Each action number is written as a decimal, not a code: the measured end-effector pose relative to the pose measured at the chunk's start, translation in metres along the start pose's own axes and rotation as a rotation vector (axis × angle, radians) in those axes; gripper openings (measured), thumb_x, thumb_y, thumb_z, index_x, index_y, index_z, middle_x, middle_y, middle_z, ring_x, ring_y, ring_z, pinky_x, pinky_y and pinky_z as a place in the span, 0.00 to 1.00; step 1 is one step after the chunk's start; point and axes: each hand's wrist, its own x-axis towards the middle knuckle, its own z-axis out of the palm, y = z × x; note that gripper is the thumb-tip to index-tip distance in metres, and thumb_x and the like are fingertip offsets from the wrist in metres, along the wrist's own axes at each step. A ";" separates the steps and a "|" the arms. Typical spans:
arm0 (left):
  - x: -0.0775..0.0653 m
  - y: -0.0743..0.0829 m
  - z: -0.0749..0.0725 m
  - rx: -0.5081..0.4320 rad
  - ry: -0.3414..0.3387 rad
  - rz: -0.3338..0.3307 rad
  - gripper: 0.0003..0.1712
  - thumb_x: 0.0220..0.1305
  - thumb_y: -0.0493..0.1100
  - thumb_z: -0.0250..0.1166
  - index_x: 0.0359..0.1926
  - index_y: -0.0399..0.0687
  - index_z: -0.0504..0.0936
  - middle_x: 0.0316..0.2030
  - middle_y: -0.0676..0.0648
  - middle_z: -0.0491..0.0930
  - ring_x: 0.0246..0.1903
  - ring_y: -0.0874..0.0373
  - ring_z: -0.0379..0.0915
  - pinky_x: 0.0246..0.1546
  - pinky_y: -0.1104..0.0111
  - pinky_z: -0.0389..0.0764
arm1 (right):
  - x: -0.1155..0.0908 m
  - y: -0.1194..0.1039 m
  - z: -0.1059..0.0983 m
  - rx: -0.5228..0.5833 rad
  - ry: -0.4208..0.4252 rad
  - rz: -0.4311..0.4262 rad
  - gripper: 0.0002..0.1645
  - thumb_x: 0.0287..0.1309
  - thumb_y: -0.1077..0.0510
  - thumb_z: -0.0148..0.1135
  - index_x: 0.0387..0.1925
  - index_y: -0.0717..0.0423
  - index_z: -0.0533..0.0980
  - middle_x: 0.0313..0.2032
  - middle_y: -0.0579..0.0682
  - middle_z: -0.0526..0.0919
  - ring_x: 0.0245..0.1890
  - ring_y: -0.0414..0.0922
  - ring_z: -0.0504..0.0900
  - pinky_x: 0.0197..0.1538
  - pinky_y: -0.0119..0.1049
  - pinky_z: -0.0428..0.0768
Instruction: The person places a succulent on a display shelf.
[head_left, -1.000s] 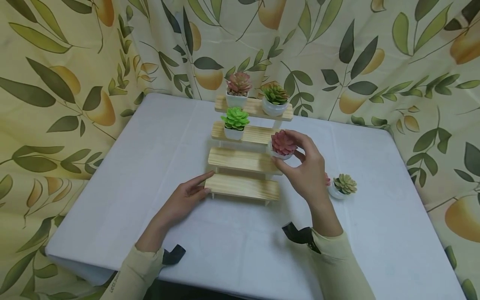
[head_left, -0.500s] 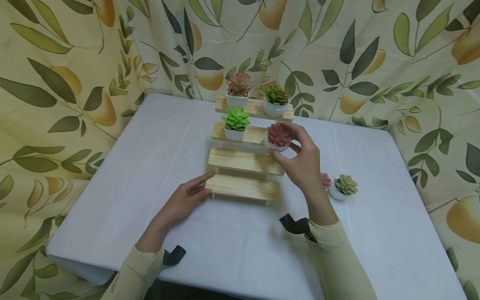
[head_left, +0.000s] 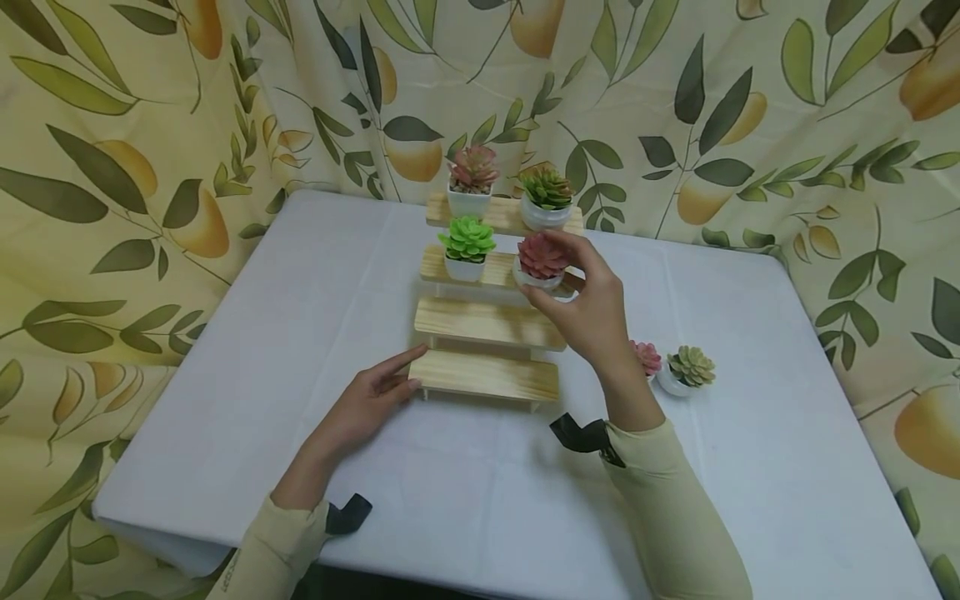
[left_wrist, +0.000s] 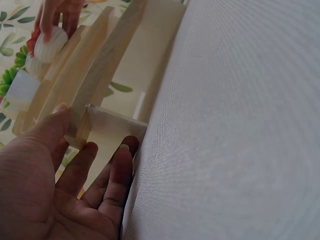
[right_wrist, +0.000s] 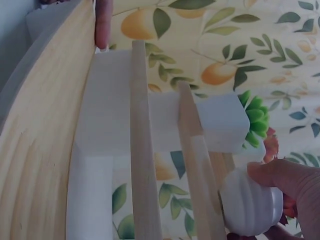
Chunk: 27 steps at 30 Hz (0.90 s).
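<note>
In the head view, my right hand (head_left: 592, 312) grips a potted pink succulent (head_left: 542, 257) between thumb and fingers. Its ribbed white pot (right_wrist: 250, 202) is right at the second-highest shelf's edge in the right wrist view. A four-tier wooden plant stand (head_left: 487, 375) stands mid-table. My left hand (head_left: 372, 398) pinches the left end of its lowest board, thumb above and a finger below; other fingers are near the white leg (left_wrist: 115, 120). A bright green succulent (head_left: 467, 242) shares the second-highest shelf. A reddish succulent (head_left: 472, 171) and a darker green one (head_left: 546, 192) occupy the top.
Right of the stand, a small pink succulent (head_left: 647, 358), partly behind my right forearm, and a pale green succulent (head_left: 690, 368) sit on the white tablecloth (head_left: 225, 383). A leaf-and-fruit patterned curtain (head_left: 660, 75) hangs behind and beside the table.
My right hand has carried the pink succulent up and left, from beside the stand to the right part of the second-highest shelf. The left hand has kept its place.
</note>
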 end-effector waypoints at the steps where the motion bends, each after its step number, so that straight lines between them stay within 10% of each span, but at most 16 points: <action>1: 0.000 0.000 0.000 -0.002 -0.001 0.004 0.30 0.63 0.59 0.60 0.66 0.76 0.64 0.43 0.52 0.80 0.43 0.56 0.75 0.48 0.58 0.71 | 0.000 0.000 0.000 0.004 0.000 0.000 0.37 0.43 0.72 0.72 0.58 0.65 0.70 0.52 0.59 0.75 0.50 0.49 0.76 0.48 0.47 0.76; 27: -0.010 0.034 0.000 -0.061 -0.022 0.013 0.30 0.67 0.44 0.60 0.69 0.59 0.65 0.47 0.45 0.79 0.47 0.48 0.75 0.48 0.61 0.71 | 0.005 0.005 0.003 0.018 -0.060 0.086 0.36 0.48 0.70 0.70 0.60 0.63 0.68 0.54 0.57 0.73 0.52 0.49 0.74 0.51 0.45 0.75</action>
